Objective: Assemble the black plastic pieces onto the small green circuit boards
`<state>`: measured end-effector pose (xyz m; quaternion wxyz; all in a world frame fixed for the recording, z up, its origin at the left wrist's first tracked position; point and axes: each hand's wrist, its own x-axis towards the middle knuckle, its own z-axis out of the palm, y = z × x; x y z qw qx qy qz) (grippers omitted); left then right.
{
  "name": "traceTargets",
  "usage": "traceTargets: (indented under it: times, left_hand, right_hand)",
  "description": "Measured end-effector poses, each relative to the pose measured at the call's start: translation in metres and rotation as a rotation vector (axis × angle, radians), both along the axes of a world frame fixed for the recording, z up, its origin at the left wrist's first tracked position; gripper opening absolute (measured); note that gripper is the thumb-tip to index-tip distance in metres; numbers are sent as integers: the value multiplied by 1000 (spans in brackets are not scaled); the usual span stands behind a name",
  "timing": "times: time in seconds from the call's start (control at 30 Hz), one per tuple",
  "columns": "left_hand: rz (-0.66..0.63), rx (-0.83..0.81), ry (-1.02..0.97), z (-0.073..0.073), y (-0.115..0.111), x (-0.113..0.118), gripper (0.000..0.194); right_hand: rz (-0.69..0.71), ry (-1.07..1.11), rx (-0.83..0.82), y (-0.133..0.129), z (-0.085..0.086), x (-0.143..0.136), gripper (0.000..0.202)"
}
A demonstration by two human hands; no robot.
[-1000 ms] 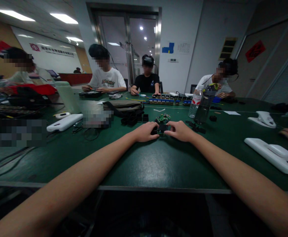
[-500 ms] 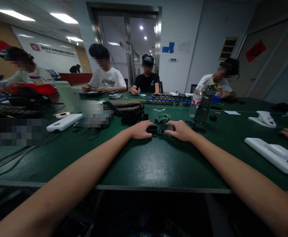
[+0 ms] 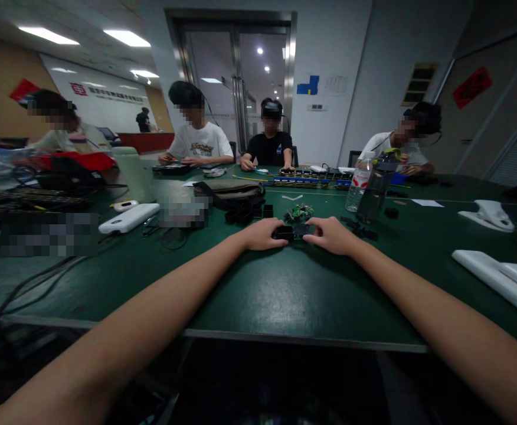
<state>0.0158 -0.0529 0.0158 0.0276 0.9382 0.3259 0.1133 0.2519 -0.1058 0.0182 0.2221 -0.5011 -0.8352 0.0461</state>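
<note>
My left hand (image 3: 265, 234) is closed on a small black open box (image 3: 285, 234), thumb in front and fingers behind. My right hand (image 3: 333, 235) pinches a small dark flat part (image 3: 303, 230), which looks like a circuit board piece. The two parts sit side by side, close together just above the table; whether they touch I cannot tell. Right behind them lies a pile of green circuit boards (image 3: 299, 211). Several black empty cases (image 3: 243, 213) lie beyond my left hand. Small black pieces (image 3: 361, 229) are scattered beyond my right hand.
On the green table (image 3: 258, 295) a clear bottle (image 3: 358, 186) and a dark bottle (image 3: 376, 189) stand to the right. White devices (image 3: 497, 280) lie further right. A white power bank (image 3: 128, 218), cables, a pale green cup (image 3: 133, 174) and a bag (image 3: 229, 193) are left. Several people sit around.
The view has turned slightly left, so everything appears further right. My hands have come slightly nearer each other, with the black box and the dark part closer together.
</note>
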Motion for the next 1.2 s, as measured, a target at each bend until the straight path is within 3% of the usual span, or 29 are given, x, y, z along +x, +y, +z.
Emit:
traceTargets:
  times: [0.73,1.0,1.2]
  left_hand:
    - [40,-19,-63,-8,-1,4,41]
    - [71,-5,-52,-10,3,11,42]
    - [8,-57,-43,-12,13,12,44]
  right_hand:
    - [3,89,-26,-4,-2,0,26]
    - [-40,286,-57,0,-17,-2,39]
    - [-85,432,-102,8,-22,-4,40]
